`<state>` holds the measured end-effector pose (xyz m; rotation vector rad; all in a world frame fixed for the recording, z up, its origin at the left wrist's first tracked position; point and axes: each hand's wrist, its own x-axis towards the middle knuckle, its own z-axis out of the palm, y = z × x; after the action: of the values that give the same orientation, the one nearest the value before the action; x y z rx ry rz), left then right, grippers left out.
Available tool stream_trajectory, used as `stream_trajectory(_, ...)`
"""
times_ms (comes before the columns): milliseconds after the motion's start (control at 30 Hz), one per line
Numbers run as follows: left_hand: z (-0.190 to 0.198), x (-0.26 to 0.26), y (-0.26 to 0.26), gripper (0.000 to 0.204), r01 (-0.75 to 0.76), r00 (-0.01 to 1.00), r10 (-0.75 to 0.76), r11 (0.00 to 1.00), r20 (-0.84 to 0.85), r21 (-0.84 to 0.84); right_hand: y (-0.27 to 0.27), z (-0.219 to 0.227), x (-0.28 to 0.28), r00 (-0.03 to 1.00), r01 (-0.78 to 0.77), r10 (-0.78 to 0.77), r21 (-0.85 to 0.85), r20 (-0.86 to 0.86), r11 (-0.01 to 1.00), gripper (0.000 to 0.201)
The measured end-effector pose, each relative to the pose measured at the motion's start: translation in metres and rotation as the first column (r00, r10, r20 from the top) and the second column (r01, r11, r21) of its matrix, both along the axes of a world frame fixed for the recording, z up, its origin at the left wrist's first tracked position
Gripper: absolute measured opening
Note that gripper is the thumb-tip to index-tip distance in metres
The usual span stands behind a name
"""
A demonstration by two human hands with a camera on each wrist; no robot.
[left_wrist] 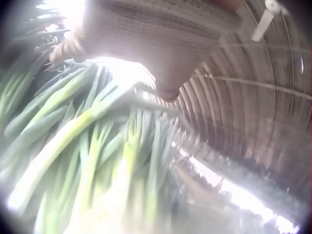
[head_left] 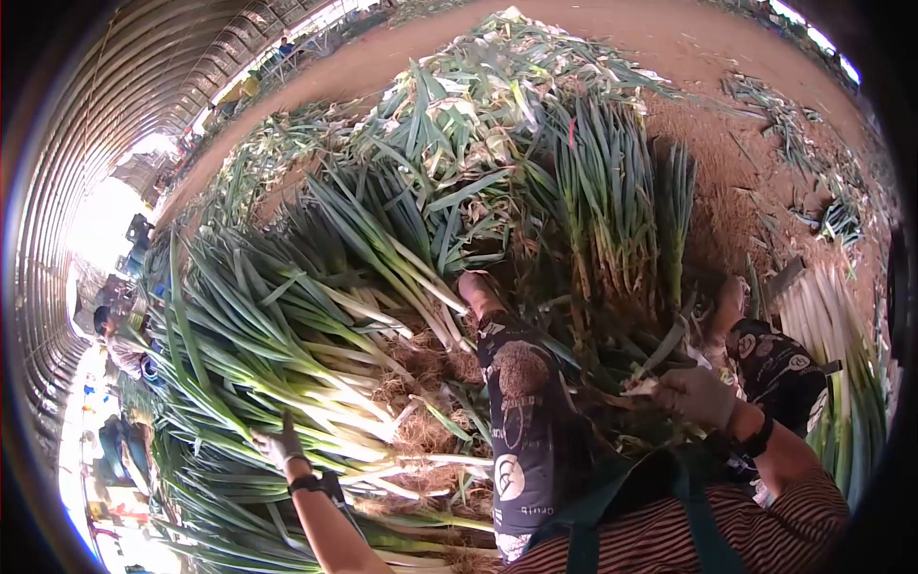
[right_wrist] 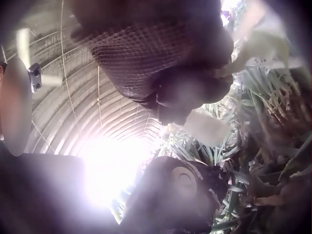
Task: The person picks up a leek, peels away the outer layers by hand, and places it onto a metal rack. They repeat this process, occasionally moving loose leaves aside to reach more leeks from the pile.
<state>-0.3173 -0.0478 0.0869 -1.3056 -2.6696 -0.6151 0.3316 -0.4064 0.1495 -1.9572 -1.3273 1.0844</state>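
Note:
Gloved, my left hand (head_left: 279,446) is at the green stalks of the leek pile (head_left: 287,383) on the left. In the left wrist view that hand (left_wrist: 141,44) is above a leek (left_wrist: 63,139), its fingers curled round the leaf part. My right hand (head_left: 700,396), also gloved, is over the right side of my lap, fingers curled round a pale, torn leaf piece (head_left: 643,387). The right wrist view shows the fist (right_wrist: 170,68) with pale leaf scraps (right_wrist: 207,127) sticking out of it.
Upright green leeks (head_left: 612,191) stand ahead, with a heap of leaf trimmings (head_left: 478,96) behind them. Cleaned white-stemmed leeks (head_left: 832,335) lie at the right. My patterned trouser leg (head_left: 535,430) is between the piles. Another person (head_left: 120,344) is at the far left.

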Motion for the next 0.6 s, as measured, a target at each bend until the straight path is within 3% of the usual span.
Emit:
stream_trajectory(133, 0.003, 0.077, 0.008, 0.128, -0.107, 0.993, 0.103, 0.991, -0.059, -0.085, 0.035, 0.020, -0.020, 0.985, -0.099, 0.132, -0.261, 0.111, 0.960, 0.028)
stream_trajectory(200, -0.004, 0.085, 0.025, 0.131, -0.039, 0.986, 0.026, 0.996, -0.162, -0.077, 0.053, 0.019, -0.029, 0.979, -0.125, 0.166, -0.293, 0.120, 0.948, 0.029)
stream_trajectory(267, -0.001, 0.106, 0.040, 0.129, 0.065, 0.963, -0.078, 0.996, -0.258, -0.058, 0.064, 0.008, -0.038, 0.972, -0.167, 0.196, -0.207, 0.126, 0.964, 0.030)
stream_trajectory(367, 0.007, 0.120, 0.064, 0.120, 0.099, 0.889, -0.249, 0.924, -0.384, -0.368, 0.082, -0.014, -0.053, 0.933, -0.298, 0.323, -0.164, 0.157, 0.940, 0.032)
stream_trajectory(400, 0.011, 0.117, 0.067, 0.121, 0.097, 0.914, -0.263, 0.881, -0.309, -0.463, 0.082, -0.020, -0.054, 0.916, -0.331, 0.361, -0.179, 0.177, 0.927, 0.033)
stream_trajectory(433, -0.032, 0.072, 0.088, 0.115, 0.260, 0.819, -0.390, 0.906, -0.421, -0.335, 0.086, -0.020, -0.059, 0.903, -0.334, 0.379, -0.223, 0.205, 0.916, 0.034)
stream_trajectory(467, -0.073, 0.033, 0.099, 0.095, 0.355, 0.710, -0.412, 0.910, -0.572, -0.215, 0.092, -0.019, -0.063, 0.893, -0.314, 0.381, -0.275, 0.239, 0.909, 0.035)
stream_trajectory(500, -0.103, -0.012, 0.123, 0.076, 0.486, 0.738, -0.584, 0.807, -0.337, -0.335, 0.092, -0.028, -0.064, 0.917, -0.278, 0.331, -0.241, 0.222, 0.930, 0.036)
stream_trajectory(533, -0.086, -0.009, 0.114, 0.073, 0.462, 0.764, -0.567, 0.813, -0.306, -0.355, 0.093, -0.037, -0.061, 0.937, -0.239, 0.279, -0.196, 0.209, 0.951, 0.037)
stream_trajectory(600, -0.058, 0.007, 0.088, 0.066, 0.386, 0.829, -0.491, 0.850, -0.269, -0.359, 0.099, -0.048, -0.058, 0.699, -0.441, 0.554, -0.337, 0.452, 0.832, 0.037)
